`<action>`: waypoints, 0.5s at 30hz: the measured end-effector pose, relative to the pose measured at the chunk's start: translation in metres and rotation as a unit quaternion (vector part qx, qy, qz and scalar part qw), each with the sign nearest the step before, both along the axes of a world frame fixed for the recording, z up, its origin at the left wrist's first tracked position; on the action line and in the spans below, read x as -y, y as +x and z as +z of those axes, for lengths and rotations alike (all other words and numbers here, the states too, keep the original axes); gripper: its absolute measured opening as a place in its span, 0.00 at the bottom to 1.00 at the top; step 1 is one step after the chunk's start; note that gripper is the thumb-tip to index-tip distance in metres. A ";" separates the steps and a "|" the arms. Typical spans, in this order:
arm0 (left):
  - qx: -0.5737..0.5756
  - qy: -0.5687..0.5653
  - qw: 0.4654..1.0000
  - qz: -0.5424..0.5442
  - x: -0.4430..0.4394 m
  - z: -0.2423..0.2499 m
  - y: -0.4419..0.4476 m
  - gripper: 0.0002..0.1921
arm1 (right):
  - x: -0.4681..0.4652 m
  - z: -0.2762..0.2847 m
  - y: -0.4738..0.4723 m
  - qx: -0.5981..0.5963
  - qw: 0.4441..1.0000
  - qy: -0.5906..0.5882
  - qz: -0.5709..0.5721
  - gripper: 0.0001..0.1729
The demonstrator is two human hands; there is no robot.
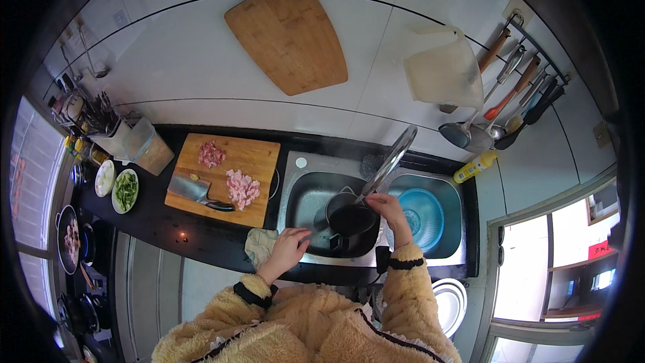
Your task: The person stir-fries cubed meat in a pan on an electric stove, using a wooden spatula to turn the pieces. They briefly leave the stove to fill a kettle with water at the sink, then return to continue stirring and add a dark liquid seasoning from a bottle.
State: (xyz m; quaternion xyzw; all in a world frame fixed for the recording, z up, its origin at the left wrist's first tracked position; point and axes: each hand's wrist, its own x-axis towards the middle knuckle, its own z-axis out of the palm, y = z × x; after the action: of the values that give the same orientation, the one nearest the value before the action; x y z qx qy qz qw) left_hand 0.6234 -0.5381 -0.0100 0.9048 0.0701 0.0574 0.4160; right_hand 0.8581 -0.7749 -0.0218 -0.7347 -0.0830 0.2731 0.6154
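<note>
Over the front edge of the left sink basin (301, 206), my left hand (289, 249) has its fingers slightly apart and holds nothing visible. A pale cloth (258, 243) lies on the counter edge beside that wrist. My right hand (389, 212) is at the divider between the basins, its fingertips at the rim of a dark round pan (351, 221) and close to the faucet's lower end. Whether they grip the rim or the faucet (390, 159) cannot be told. Partly hidden behind the pan is a metal pot (336, 202) in the basin.
A blue plastic colander (426, 217) sits in the right basin. Left of the sink, a wooden cutting board (252, 148) bears a cleaver (190, 187) and chopped meat (243, 189). Farther left are a plate of cut green vegetables (125, 190) and a wok (68, 239). A yellow bottle (474, 166) stands behind the sink.
</note>
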 end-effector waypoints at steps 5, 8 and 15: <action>-0.006 0.003 1.000 -0.003 0.000 -0.003 -0.004 0.14 | -0.002 0.003 0.003 -0.044 0.999 -0.015 0.013 0.11; 0.001 0.000 1.000 -0.005 -0.001 -0.004 -0.006 0.14 | -0.001 0.000 0.003 -0.053 0.998 -0.025 0.015 0.11; 0.005 -0.009 1.000 -0.009 0.001 -0.006 -0.005 0.14 | 0.011 -0.007 -0.006 -0.069 0.996 0.008 -0.064 0.11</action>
State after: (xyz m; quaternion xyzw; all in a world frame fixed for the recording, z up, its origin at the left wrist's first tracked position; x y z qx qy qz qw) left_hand 0.6186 -0.5388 -0.0157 0.9012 0.0602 0.0575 0.4253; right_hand 0.8521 -0.7862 -0.0289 -0.7133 0.0049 0.2822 0.6415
